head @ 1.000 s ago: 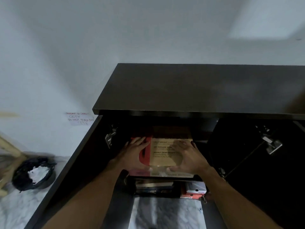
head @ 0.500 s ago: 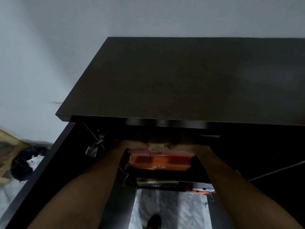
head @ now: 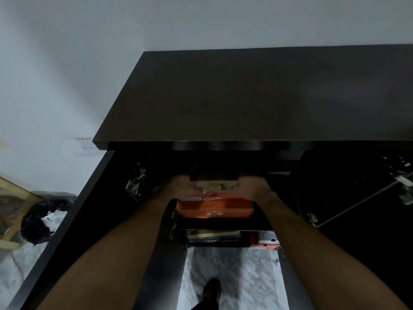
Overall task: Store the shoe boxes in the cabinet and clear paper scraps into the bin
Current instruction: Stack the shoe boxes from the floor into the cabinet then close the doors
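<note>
View from above, looking down into an open dark cabinet [head: 257,97].

At far left on the floor sits a black-lined bin [head: 42,220] with white paper inside, well apart from the cabinet. A note [head: 86,144] on the wall carries orange handwriting, too blurred to read.

The left door [head: 67,220] swings wide open.

The left hand [head: 178,186] rests on the left top edge of an orange shoe box [head: 214,208]. Its fingers reach into shadow under the cabinet top, so I cannot tell whether they are spread or curled.

The box sits on an upper shelf, its front face toward the viewer. It shows a white mark on the lid and a small white emblem on the front, neither legible.

The right hand [head: 252,186] mirrors the left on the right top edge, its fingers hidden likewise. Both hands likely flank the box to slide it in straight.

More boxes [head: 214,234] lie on the shelf below.

At far right, a hinge [head: 404,182] glints on the open right door.
</note>
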